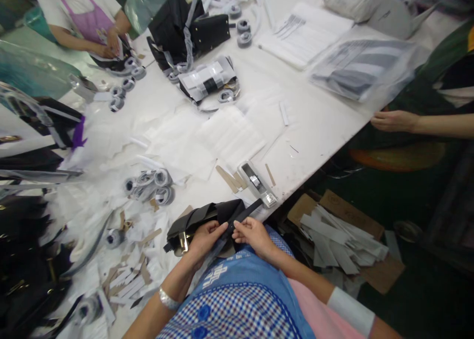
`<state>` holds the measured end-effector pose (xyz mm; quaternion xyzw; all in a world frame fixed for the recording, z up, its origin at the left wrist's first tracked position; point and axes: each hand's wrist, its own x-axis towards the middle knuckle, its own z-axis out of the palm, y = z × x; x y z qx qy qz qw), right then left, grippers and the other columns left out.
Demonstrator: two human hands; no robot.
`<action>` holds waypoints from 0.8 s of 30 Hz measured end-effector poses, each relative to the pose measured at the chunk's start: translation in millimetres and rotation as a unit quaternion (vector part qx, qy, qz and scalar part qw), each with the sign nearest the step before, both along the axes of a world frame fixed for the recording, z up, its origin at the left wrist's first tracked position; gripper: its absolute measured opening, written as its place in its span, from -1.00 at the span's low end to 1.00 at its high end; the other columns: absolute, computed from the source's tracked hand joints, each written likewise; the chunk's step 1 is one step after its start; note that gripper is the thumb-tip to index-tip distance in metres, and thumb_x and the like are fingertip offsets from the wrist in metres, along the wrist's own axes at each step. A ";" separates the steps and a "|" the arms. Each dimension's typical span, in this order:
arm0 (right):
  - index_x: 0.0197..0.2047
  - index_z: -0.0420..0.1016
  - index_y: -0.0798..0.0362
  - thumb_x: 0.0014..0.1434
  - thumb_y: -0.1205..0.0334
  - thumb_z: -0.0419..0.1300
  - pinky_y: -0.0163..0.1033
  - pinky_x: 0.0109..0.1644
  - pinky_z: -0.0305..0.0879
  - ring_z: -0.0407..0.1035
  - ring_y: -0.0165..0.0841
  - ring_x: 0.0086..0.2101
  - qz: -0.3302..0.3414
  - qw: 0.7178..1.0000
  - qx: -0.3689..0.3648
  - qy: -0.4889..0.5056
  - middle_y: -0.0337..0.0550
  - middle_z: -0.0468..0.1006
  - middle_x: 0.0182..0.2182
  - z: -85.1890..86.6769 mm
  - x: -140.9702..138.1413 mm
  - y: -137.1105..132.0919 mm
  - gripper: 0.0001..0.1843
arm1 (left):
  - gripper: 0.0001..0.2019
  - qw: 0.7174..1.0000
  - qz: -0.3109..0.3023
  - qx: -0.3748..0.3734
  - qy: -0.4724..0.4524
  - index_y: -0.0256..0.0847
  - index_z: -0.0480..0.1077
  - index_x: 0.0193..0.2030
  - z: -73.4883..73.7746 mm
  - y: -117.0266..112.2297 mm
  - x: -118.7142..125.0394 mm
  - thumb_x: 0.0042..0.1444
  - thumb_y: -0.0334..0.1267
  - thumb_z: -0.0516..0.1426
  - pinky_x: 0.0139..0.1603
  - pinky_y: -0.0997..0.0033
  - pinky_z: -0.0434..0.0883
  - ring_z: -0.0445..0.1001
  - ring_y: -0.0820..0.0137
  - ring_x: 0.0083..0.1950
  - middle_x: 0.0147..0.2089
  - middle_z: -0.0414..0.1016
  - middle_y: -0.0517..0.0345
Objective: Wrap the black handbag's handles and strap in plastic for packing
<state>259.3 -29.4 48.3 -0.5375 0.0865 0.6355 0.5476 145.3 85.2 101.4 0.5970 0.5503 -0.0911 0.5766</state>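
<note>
A black handbag with a gold-coloured metal clasp lies at the table's near edge, against my apron. My left hand rests over the front of it, thumb and fingers closed on a black strap. On the same strap, a little to the right, my right hand pinches with thumb and forefinger. The strap's free end points up and right, beyond my right hand. Just past that end lies a clear case with a dark insert. Part of the bag is hidden under my left hand.
Rolled grey-wrapped straps and paper scraps lie to the left. White foam sheets cover the middle. Wrapped bags stand farther back. A co-worker handles a bag at upper left; another person's hand is at right. A carton of strips sits below.
</note>
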 end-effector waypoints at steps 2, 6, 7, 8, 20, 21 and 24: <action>-0.47 0.33 0.10 -0.28 -0.24 0.43 -0.37 -0.48 0.43 0.48 -0.43 -0.56 0.001 1.000 0.001 0.002 -0.23 0.55 -0.60 -1.5 -1.2 -0.2 -0.40 | -0.53 1.000 -0.001 -0.022 0.000 -0.21 0.26 -0.57 4.2 1.3 2.2 -0.08 0.18 0.23 -0.53 0.50 0.09 0.22 0.49 -0.55 -0.62 0.23 0.33; -0.49 0.36 0.12 -0.34 -0.25 0.44 -0.36 -0.52 0.43 0.48 -0.42 -0.59 0.006 1.000 0.003 0.005 -0.22 0.56 -0.59 -3.4 -3.8 -0.9 -0.37 | -0.58 0.999 0.006 -0.050 0.007 -0.21 0.27 -0.53 4.5 -0.6 3.4 -0.11 0.09 0.28 -0.49 0.51 0.08 0.21 0.48 -0.52 -0.59 0.25 0.33; -0.49 0.36 0.12 -0.34 -0.25 0.44 -0.37 -0.54 0.42 0.48 -0.42 -0.60 0.006 1.000 0.003 0.005 -0.22 0.56 -0.60 -3.8 -4.5 -1.0 -0.37 | -0.59 0.999 0.011 -0.052 0.007 -0.21 0.27 -0.52 3.4 -1.6 3.6 -0.11 0.07 0.28 -0.48 0.51 0.09 0.22 0.48 -0.51 -0.58 0.27 0.32; -0.49 0.35 0.12 -0.34 -0.26 0.44 -0.37 -0.54 0.42 0.48 -0.42 -0.60 0.004 1.000 0.001 0.005 -0.22 0.56 -0.60 -4.2 -5.2 -1.2 -0.37 | -0.60 0.998 0.016 -0.053 0.006 -0.21 0.26 -0.52 2.3 -2.5 3.9 -0.11 0.06 0.28 -0.47 0.51 0.10 0.22 0.48 -0.51 -0.58 0.28 0.32; -0.46 0.29 0.07 -0.18 -0.32 0.34 -0.35 -0.56 0.45 0.46 -0.44 -0.60 -0.047 0.999 -0.015 -0.005 -0.32 0.49 -0.58 -8.7 -15.7 3.1 -0.39 | -0.62 0.999 0.009 -0.031 -0.010 -0.21 0.27 -0.52 -4.4 1.2 9.9 -0.12 0.04 0.28 -0.47 0.52 0.12 0.24 0.48 -0.51 -0.58 0.26 0.33; -0.46 0.29 0.07 -0.16 -0.31 0.33 -0.35 -0.57 0.45 0.46 -0.44 -0.61 -0.049 0.999 -0.017 -0.010 -0.32 0.49 -0.58 -9.2 -16.2 3.5 -0.40 | -0.61 0.999 0.010 -0.031 -0.009 -0.21 0.26 -0.53 -5.1 1.4 9.2 -0.13 0.04 0.28 -0.47 0.52 0.11 0.23 0.48 -0.51 -0.59 0.26 0.34; -0.44 0.31 0.08 -0.11 -0.28 0.33 -0.36 -0.59 0.43 0.45 -0.44 -0.63 -0.053 0.998 -0.020 -0.024 -0.31 0.49 -0.59 -10.3 -17.3 3.9 -0.44 | -0.60 0.999 0.012 -0.037 -0.001 -0.20 0.24 -0.53 -5.8 1.7 7.2 -0.12 0.06 0.28 -0.47 0.52 0.13 0.23 0.48 -0.51 -0.59 0.27 0.33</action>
